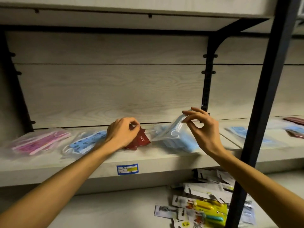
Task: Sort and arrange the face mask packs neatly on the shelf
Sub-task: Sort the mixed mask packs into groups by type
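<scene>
On the pale wooden shelf (98, 163) lie several mask packs. My left hand (122, 132) grips a dark red pack (141, 140) at the shelf's middle, fingers curled over its top edge. My right hand (203, 127) pinches the top corner of a clear pack of light blue masks (176, 139), tilting it up off the shelf. A patterned blue pack (87, 143) lies left of my left hand. Further left lies a pink pack (41, 143).
A black metal upright (256, 112) crosses the right side in front of the shelf. More blue packs (238, 131) and red packs (295, 120) lie beyond it. A blue price label (127, 169) sits on the shelf's front edge. Carded items (207, 208) are heaped on the lower shelf.
</scene>
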A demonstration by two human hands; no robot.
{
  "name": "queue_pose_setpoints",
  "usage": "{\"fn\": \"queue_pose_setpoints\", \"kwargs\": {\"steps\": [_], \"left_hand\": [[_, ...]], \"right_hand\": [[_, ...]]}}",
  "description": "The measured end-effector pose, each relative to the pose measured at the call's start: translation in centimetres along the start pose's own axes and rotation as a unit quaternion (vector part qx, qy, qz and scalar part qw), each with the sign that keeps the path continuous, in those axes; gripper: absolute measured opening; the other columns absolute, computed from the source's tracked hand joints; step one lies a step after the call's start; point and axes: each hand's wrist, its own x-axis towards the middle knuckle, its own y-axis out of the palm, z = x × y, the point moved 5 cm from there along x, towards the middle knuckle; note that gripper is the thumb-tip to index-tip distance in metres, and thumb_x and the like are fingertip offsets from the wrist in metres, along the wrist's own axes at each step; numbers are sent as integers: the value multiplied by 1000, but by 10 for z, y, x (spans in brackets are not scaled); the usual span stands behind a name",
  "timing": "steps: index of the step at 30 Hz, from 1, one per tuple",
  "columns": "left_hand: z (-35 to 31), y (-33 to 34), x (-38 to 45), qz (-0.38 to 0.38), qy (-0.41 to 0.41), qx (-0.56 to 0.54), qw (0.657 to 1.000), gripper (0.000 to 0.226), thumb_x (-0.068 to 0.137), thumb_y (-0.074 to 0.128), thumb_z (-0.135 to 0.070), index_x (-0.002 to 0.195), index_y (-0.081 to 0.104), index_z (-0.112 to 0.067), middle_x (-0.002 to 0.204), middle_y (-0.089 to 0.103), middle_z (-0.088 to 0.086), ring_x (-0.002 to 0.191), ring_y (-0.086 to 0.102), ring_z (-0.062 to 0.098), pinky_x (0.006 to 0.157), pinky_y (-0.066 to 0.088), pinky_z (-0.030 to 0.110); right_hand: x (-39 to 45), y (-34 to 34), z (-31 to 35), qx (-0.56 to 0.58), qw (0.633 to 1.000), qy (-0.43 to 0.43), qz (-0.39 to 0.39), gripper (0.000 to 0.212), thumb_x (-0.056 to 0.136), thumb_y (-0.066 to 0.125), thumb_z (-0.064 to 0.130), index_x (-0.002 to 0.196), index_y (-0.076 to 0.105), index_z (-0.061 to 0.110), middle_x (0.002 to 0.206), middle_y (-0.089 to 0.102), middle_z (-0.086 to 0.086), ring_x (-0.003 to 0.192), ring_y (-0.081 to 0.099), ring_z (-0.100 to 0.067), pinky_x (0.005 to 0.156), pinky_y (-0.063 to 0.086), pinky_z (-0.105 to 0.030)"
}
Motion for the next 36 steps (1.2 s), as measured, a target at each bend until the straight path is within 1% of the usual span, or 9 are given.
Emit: {"fn": "queue_pose_setpoints", "kwargs": {"steps": [8,13,16,19,23,27,30,33,36], "left_hand": [[6,-9,-37,-2,8,-62,998,8,94,67,-33,98,74,-34,96,74,-17,85,67,4,69,53,25],[-27,8,-54,-14,26,-121,992,10,92,68,-27,96,76,-28,91,75,-14,83,68,3,76,56,27],[-62,22,-64,-25,73,-165,983,12,91,68,-16,94,77,-23,88,73,-17,77,65,-7,74,51,15],[-105,42,-68,16,130,-211,969,17,93,65,-13,106,72,-21,103,71,-14,83,66,0,81,57,29],[-159,66,-75,27,182,-186,965,23,94,63,-23,114,66,-32,112,69,-21,89,65,1,81,58,33],[-214,87,-87,38,263,-169,949,22,94,64,-26,115,64,-33,110,69,-21,81,63,-2,76,59,34],[-250,104,-95,44,302,-187,934,22,95,65,-22,116,65,-30,109,70,-17,75,59,-6,71,60,32],[-291,124,-104,45,347,-206,914,26,95,63,-19,119,64,-28,110,68,-15,77,63,1,69,59,28],[-330,143,-110,30,360,-213,908,29,95,61,-15,123,62,-25,114,63,-14,72,63,6,68,58,29]], "right_hand": [[-21,-6,25,-30,999,-37,0,16,89,67,-6,89,74,8,118,71,6,128,57,-15,106,48,-42],[-51,-49,26,-69,994,-84,-9,18,87,65,-7,99,67,5,121,68,-1,113,66,-19,90,58,-42],[-74,-84,16,-94,992,-81,0,30,83,67,-8,109,62,7,124,65,-3,104,67,-17,84,61,-38],[-92,-121,2,-103,993,-54,10,47,79,74,-4,117,56,17,122,66,-6,101,69,-24,79,62,-45],[-111,-168,-12,-167,985,-31,20,42,80,75,13,115,55,24,114,71,-6,93,72,-26,71,61,-49],[-121,-215,-33,-205,979,8,-1,36,83,76,2,107,57,20,113,73,-1,88,73,-24,69,62,-50],[-119,-247,-53,-226,974,17,-28,34,84,70,-7,101,56,18,111,73,6,83,74,-24,66,62,-42],[-111,-284,-94,-237,969,52,-36,32,81,69,-11,102,63,12,106,67,22,82,74,-20,67,61,-41],[-93,-307,-133,-229,973,40,-13,35,81,69,-12,103,62,14,107,64,22,85,72,-17,68,62,-44]]}}
